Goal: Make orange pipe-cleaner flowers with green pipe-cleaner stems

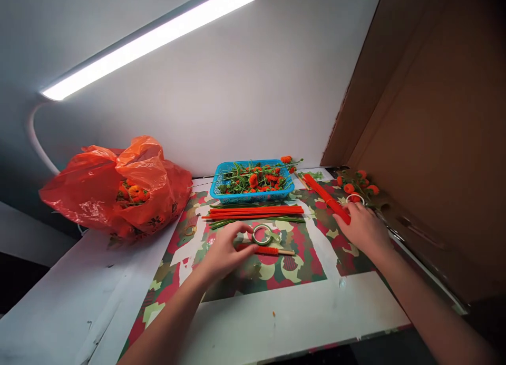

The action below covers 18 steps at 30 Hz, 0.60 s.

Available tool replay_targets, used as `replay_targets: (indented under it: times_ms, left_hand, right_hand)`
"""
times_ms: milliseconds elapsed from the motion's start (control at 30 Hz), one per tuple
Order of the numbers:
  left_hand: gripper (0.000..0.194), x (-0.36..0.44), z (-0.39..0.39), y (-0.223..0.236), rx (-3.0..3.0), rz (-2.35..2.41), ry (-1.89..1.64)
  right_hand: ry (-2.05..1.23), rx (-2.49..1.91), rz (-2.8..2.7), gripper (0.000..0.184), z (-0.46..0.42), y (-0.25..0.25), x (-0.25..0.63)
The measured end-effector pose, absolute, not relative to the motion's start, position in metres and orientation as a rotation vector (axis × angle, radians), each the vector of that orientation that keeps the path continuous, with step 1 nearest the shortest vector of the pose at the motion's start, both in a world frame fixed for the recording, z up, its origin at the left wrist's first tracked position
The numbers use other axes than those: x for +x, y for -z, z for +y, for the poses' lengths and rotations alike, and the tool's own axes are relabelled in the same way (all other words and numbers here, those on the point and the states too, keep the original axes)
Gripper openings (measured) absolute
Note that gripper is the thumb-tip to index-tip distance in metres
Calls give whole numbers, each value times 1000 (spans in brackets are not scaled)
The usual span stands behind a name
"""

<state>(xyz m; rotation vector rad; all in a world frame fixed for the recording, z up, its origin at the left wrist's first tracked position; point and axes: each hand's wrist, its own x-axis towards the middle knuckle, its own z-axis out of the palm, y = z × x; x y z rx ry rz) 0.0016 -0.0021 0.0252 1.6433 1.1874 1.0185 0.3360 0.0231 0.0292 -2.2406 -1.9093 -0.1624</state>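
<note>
My left hand [226,252] hovers over the patterned mat with thumb and forefinger apart and curved, beside a roll of green tape [261,235]. Under its thumb lies a short stick [286,253] with fuzzy orange wrapping; part of it is hidden. My right hand [366,230] reaches to the right side, its thumb by the near end of a bundle of orange pipe cleaners [324,196]. At its fingertips is a white ring [355,196], whose kind I cannot make out. Orange and green pipe cleaners [256,212] lie in a row behind my left hand.
A blue basket [253,197] of orange flowers with green stems stands at the back. Orange flowers [349,188] lie at right by a cardboard panel [430,144]. A red plastic bag [166,196] with flowers sits at left, under a lamp [158,38]. A wire coil [190,230] lies on the mat.
</note>
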Motion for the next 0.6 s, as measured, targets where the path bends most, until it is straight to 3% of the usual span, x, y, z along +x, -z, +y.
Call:
replay_targets:
  times_ms: [133, 367, 600]
  left_hand:
    - [31, 1, -5, -20, 2204, 1114, -632]
    - [12, -3, 0, -16, 2366, 1200, -626]
    - [9, -6, 1, -11, 2374, 1250, -586]
  right_hand:
    - [-43, -1778, -1912, 19, 17, -44, 301]
    - [-521, -1184, -2296, 8, 15, -52, 241]
    - [-444, -1009, -2421, 6, 17, -19, 232]
